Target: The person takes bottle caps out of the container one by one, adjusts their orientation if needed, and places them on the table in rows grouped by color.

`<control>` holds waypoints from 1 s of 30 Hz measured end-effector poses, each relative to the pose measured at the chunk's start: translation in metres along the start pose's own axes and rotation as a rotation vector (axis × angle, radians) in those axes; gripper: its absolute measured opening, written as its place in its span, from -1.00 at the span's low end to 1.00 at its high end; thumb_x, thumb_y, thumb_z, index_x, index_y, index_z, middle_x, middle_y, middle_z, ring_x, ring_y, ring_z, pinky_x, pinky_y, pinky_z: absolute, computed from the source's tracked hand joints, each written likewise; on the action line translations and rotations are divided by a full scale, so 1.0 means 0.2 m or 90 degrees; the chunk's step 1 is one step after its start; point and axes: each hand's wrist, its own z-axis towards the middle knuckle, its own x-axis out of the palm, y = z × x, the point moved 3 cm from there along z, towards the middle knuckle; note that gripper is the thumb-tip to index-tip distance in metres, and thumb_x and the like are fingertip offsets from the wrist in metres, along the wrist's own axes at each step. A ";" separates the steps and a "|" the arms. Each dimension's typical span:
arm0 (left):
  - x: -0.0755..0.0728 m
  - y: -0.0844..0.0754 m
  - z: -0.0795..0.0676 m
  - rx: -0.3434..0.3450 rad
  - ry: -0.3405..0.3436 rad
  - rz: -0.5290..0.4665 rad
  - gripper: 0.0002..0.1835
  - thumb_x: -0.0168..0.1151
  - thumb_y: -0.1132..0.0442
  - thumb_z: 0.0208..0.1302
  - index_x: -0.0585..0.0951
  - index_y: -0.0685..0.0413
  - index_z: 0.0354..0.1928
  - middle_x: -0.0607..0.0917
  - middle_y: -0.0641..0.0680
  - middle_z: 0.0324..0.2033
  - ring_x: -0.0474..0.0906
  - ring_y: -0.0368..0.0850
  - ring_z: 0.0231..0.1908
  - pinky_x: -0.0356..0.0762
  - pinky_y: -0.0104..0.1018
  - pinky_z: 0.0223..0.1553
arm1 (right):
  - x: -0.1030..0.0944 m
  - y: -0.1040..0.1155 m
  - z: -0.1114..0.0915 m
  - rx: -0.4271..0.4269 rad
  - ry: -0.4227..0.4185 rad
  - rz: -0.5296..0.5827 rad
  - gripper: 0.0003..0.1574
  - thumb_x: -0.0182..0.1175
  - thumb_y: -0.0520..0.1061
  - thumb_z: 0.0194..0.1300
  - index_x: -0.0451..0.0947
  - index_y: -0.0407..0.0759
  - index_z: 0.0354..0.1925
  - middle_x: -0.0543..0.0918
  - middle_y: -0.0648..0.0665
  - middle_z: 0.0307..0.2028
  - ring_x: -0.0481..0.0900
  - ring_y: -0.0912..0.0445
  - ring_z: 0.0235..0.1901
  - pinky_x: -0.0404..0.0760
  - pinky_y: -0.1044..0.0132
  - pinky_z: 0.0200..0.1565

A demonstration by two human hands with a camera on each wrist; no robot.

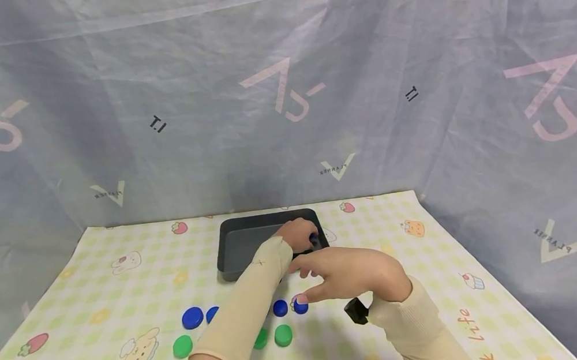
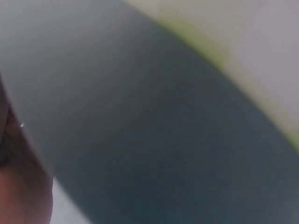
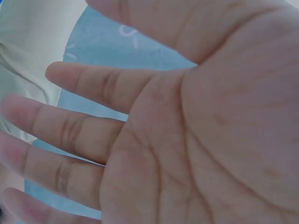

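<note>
My left hand [image 1: 298, 235] reaches into the right end of a dark grey tray [image 1: 227, 252], its fingers curled downward around a dark blue cap [image 1: 314, 239] that is mostly hidden. The left wrist view is blurred and shows mainly a dark surface. Lower right, my right hand [image 1: 352, 273] hovers palm down with relaxed, spread fingers and holds nothing; the right wrist view shows its bare palm. Its thumb tip overlaps a blue cap [image 1: 301, 307] on the table, and I cannot tell whether they touch.
Another blue cap [image 1: 280, 308] and a green cap [image 1: 283, 335] lie left of my right hand. Beyond the left forearm are a larger blue cap [image 1: 193, 318] and a green cap [image 1: 182, 346]. The forearm partly covers more caps. Grey cloth [image 1: 213, 152] hangs behind the table.
</note>
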 end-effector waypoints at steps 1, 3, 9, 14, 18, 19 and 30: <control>0.01 0.00 0.00 0.000 -0.003 -0.004 -0.74 0.32 0.24 0.30 0.73 -0.17 0.00 0.71 -0.13 -0.02 0.62 -0.19 -0.06 0.56 -0.19 0.01 | 0.00 0.00 0.00 0.000 0.002 0.002 -0.42 0.25 0.21 0.37 0.43 0.19 0.29 0.58 0.17 0.08 0.55 0.15 0.12 0.50 0.22 0.12; 0.01 -0.02 0.00 -0.001 -0.007 -0.003 -0.79 0.27 0.28 0.32 0.75 -0.20 -0.10 0.73 -0.16 -0.13 0.62 -0.24 -0.20 0.55 -0.23 -0.10 | 0.00 0.00 0.00 -0.001 0.005 0.003 -0.44 0.25 0.20 0.37 0.43 0.19 0.27 0.58 0.18 0.07 0.55 0.16 0.12 0.50 0.22 0.11; 0.01 -0.06 -0.01 0.013 -0.016 0.018 -0.73 0.19 0.38 0.35 0.73 -0.19 -0.13 0.66 -0.13 -0.20 0.59 -0.22 -0.23 0.56 -0.28 -0.14 | 0.00 0.00 0.01 0.011 0.015 0.003 -0.41 0.24 0.20 0.37 0.44 0.08 0.28 0.59 0.16 0.04 0.55 0.14 0.12 0.50 0.22 0.11; 0.02 -0.08 -0.03 0.012 -0.020 0.047 -0.69 0.21 0.39 0.36 0.72 -0.19 -0.01 0.59 -0.08 -0.04 0.57 -0.15 -0.09 0.55 -0.25 -0.01 | 0.01 -0.01 0.02 0.022 0.026 0.013 -0.40 0.23 0.20 0.38 0.43 0.08 0.29 0.59 0.17 0.05 0.54 0.17 0.12 0.50 0.22 0.11; 0.01 -0.08 -0.06 0.016 -0.030 0.073 -0.73 0.22 0.37 0.36 0.74 -0.19 -0.07 0.58 -0.05 0.01 0.55 -0.10 -0.05 0.54 -0.23 0.02 | 0.01 -0.01 0.03 0.027 0.029 0.019 -0.42 0.23 0.20 0.38 0.44 0.10 0.28 0.58 0.17 0.05 0.53 0.18 0.12 0.50 0.22 0.11; 0.01 -0.08 -0.06 0.017 -0.031 0.078 -0.73 0.22 0.37 0.36 0.74 -0.18 -0.08 0.58 -0.04 0.02 0.54 -0.09 -0.05 0.54 -0.22 0.02 | 0.02 -0.01 0.03 0.027 0.030 0.021 -0.42 0.24 0.19 0.38 0.44 0.10 0.28 0.58 0.17 0.05 0.53 0.18 0.12 0.51 0.22 0.10; 0.06 -0.02 -0.06 -0.014 -0.017 0.060 -0.68 0.11 0.31 0.42 0.68 -0.17 0.08 0.59 -0.06 0.12 0.54 -0.04 0.11 0.51 -0.12 0.15 | 0.03 -0.01 0.04 0.033 0.037 0.016 -0.45 0.23 0.20 0.38 0.44 0.18 0.27 0.59 0.18 0.06 0.53 0.21 0.12 0.52 0.26 0.08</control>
